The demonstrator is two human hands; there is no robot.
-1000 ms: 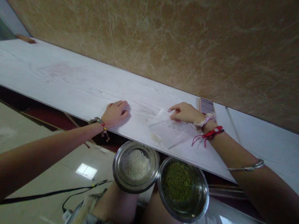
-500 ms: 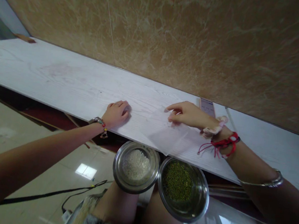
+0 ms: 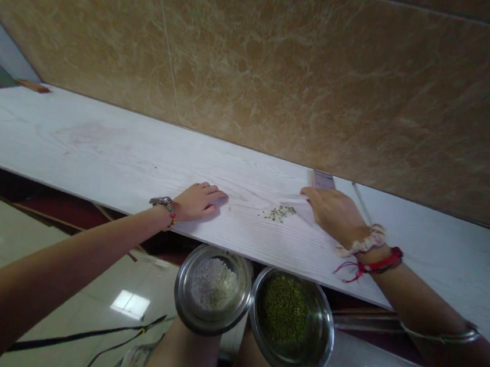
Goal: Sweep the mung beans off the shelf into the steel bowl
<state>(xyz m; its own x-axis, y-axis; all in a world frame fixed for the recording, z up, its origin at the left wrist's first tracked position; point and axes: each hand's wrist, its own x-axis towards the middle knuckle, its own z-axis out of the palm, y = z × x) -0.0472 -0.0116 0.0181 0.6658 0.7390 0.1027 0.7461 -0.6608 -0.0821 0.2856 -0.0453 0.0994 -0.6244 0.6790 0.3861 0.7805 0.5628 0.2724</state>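
Note:
My left hand rests on the white wood-grain board with its fingers loosely extended, holding nothing. To its right lies a small scatter of green beans mixed with pale grains. My right hand is just beyond that scatter, thumb and fingers pinched on a thin translucent sheet, seen only as a faint pale strip. Below the board's near edge, one metal bowl holds white rice. Touching it on the right, another metal bowl contains green mung beans.
The white board runs along a brown marbled wall. A purplish block stands at the wall behind my right hand. A wooden piece lies at the far left. Black cables trail across the tiled floor.
My right hand has moved right, drawing the translucent sheet off the board. The bean and grain scatter now shows uncovered. My left hand's fingers have uncurled and stretched out.

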